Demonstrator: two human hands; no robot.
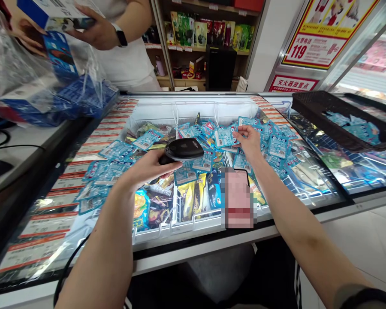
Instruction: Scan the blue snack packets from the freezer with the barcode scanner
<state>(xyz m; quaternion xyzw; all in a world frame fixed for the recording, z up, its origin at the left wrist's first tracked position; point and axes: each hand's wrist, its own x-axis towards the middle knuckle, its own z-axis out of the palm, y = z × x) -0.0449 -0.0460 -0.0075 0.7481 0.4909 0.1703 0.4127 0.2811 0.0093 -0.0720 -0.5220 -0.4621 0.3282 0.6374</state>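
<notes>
Currently, the left hand (149, 168) has its fingers wrapped around a scanner (185, 149), while the right hand (251, 140) pinches a packet (225, 137) between its fingers, among other packets (278, 146) on the freezer (180, 256).

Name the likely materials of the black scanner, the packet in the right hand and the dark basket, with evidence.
Scanner: probably hard plastic, smooth, slightly glossy; its top reflects light.
Packet: perhaps printed plastic film, semi-glossy; it looks thin, flat.
Basket: possibly matt woven plastic, given its dull, textured wall.
</notes>
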